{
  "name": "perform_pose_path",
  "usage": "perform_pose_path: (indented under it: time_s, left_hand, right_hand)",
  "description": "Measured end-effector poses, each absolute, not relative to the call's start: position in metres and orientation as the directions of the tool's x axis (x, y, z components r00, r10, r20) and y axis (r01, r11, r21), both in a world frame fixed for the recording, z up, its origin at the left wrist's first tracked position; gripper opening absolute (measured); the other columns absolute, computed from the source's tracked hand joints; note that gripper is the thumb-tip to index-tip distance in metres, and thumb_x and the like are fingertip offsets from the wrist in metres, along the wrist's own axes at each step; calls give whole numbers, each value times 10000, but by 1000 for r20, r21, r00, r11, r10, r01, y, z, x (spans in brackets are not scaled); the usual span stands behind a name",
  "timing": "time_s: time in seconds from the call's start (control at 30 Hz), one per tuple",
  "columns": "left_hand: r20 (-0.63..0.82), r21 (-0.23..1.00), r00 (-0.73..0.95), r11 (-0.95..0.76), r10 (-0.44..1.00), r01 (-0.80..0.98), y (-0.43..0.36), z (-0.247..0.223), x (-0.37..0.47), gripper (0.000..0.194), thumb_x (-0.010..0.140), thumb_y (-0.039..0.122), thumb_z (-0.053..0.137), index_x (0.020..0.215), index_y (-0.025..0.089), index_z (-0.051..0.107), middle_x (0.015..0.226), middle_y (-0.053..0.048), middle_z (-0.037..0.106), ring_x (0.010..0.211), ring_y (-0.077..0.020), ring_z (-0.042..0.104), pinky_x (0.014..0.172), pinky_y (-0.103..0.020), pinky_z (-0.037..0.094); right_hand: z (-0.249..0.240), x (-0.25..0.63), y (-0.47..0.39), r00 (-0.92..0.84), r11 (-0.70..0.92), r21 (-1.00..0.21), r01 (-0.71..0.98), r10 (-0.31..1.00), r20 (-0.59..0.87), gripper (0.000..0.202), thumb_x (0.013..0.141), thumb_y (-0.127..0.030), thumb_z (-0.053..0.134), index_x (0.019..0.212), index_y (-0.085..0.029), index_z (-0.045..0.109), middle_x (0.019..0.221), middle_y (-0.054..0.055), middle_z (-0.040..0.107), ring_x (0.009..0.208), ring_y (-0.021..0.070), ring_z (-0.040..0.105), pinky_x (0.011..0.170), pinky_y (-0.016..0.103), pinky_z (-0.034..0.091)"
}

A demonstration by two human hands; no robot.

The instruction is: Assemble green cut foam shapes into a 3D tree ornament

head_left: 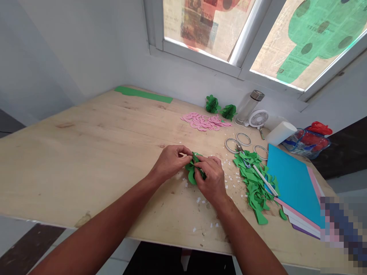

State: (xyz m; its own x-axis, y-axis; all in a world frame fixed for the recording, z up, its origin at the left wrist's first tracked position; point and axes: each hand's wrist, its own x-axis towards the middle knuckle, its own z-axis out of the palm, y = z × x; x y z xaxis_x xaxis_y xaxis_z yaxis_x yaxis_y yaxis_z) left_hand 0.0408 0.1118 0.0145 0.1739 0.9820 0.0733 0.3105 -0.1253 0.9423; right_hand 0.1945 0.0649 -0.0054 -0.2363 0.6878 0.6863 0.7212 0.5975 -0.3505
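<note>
Above the middle of the wooden table (pixel 120 152), both hands meet at a green paper piece (pixel 192 176) with rounded lobes. My left hand (pixel 174 160) pinches its upper left edge between thumb and fingers. On the other side, my right hand (pixel 210 175) grips it with thumb and forefinger, the remaining fingers curled over it. The fingers hide part of the folded layers. Small white paper bits (pixel 198 199) lie around and below the hands.
Green scraps (pixel 255 187), scissors (pixel 243 156), a white pen (pixel 265 180) and tape rolls (pixel 243 139) lie right, beside blue sheets (pixel 292 179). Pink cutouts (pixel 205 121), green paper shapes (pixel 212 104), a bottle (pixel 249 107) and a fan (pixel 258 118) are behind. A green strip (pixel 143 94) lies back left.
</note>
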Motion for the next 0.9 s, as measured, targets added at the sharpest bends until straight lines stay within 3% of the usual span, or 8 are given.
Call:
perform_pose_path:
  time_s: [0.53,0.9]
  left_hand:
    - [97,947,228,-160,969,278,113,14,36,188,653,299,592,667,156,715,765,-63,735,728,-213,671,643,-278,512]
    - [153,888,248,-243,957,391,115,13,36,178,663,289,570,673,189,717,751,-35,739,749,-217,677,717,-296,512]
  right_hand:
    - [-10,199,67,-272,632,-362,685,683,678,133,802,-119,550,851,-215,627,1013,84,728,940,199,679,914,420,426]
    - [-12,199,68,-232,609,-473,636,736,636,158,776,-125,545,841,-226,647,941,80,744,973,212,679,953,442,423]
